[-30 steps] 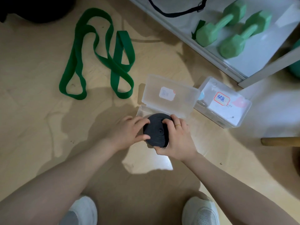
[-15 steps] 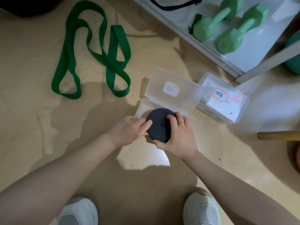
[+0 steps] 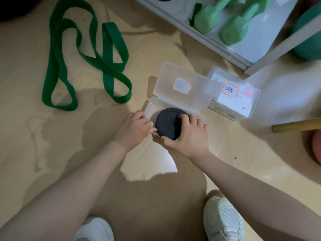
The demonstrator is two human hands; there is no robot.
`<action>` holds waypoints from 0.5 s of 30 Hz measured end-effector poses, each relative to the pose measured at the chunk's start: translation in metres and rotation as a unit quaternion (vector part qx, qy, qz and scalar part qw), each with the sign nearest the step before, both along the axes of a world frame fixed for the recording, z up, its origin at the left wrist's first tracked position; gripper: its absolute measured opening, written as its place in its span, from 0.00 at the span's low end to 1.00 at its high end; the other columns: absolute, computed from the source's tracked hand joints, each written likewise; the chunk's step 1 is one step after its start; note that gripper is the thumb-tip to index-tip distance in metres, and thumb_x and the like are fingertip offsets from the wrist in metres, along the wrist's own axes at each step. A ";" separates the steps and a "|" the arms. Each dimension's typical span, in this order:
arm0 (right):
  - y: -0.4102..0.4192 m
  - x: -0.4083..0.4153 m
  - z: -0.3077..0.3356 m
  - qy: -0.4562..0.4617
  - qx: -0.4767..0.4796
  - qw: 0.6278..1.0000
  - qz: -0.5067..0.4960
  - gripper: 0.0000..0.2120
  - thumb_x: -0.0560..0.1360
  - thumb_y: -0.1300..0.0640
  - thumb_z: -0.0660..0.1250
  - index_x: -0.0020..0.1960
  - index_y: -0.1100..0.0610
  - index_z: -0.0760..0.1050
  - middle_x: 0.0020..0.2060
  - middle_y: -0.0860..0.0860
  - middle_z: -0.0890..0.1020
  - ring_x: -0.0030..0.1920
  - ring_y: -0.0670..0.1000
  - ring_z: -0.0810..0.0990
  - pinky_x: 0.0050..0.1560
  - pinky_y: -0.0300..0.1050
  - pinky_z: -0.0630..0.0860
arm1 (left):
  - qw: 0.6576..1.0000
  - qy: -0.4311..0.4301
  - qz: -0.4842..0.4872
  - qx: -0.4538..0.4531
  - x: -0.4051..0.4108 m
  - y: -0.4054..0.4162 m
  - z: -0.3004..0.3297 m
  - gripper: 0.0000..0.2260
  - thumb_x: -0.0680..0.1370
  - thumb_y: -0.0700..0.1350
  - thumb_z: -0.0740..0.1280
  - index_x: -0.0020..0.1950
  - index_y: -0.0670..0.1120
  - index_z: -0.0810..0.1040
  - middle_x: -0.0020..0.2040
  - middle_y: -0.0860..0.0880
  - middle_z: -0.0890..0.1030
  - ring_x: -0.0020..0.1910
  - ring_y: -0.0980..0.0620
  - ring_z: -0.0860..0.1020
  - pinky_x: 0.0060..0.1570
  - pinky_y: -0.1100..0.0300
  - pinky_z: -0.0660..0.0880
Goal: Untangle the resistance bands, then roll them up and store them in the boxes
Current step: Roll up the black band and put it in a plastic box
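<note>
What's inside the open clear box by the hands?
The rolled black band sits partly in the open clear box, gripped by the right hand. The roll and hands cover most of the box floor.

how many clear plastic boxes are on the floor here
2: an open box in front of the hands, taking the rolled black band, and a closed box touching its right side.
</note>
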State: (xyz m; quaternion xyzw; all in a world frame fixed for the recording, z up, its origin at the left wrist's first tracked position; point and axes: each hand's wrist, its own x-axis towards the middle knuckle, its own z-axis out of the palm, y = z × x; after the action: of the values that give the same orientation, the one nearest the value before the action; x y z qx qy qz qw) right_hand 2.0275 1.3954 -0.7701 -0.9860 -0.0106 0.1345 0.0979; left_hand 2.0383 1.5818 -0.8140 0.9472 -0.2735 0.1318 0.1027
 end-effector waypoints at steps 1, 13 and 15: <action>0.002 0.001 0.001 0.001 -0.011 1.000 -0.002 0.47 0.52 0.26 0.46 0.59 0.56 0.68 0.57 0.54 0.75 0.56 0.60 0.72 0.53 0.51 0.62 | 1.000 0.007 0.008 -0.016 0.000 0.000 -0.002 0.15 0.74 0.52 0.63 0.31 0.44 0.74 0.29 0.49 0.77 0.41 0.50 0.67 0.37 0.57 0.68; 0.009 0.009 -0.009 -0.003 -0.020 0.999 -0.037 0.44 0.52 0.27 0.49 0.56 0.55 0.67 0.54 0.54 0.75 0.53 0.59 0.74 0.51 0.51 0.63 | 0.776 0.491 0.269 -0.290 -0.010 -0.019 0.022 0.27 0.78 0.38 0.55 0.76 0.53 0.56 0.65 0.39 0.72 0.59 0.42 0.74 0.56 0.52 0.71; 0.011 0.010 -0.010 -0.005 -0.030 0.999 -0.032 0.45 0.52 0.27 0.48 0.57 0.56 0.67 0.54 0.55 0.75 0.52 0.60 0.74 0.49 0.50 0.63 | 0.783 0.477 0.285 -0.281 -0.012 -0.023 0.020 0.28 0.78 0.38 0.54 0.76 0.55 0.54 0.66 0.40 0.72 0.54 0.45 0.76 0.51 0.55 0.72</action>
State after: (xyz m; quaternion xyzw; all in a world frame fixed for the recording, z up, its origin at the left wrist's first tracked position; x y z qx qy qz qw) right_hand 2.0375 1.4066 -0.7802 -0.9890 0.0247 0.1268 0.0725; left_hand 2.0264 1.5587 -0.7939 0.8532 0.1415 -0.2421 0.4398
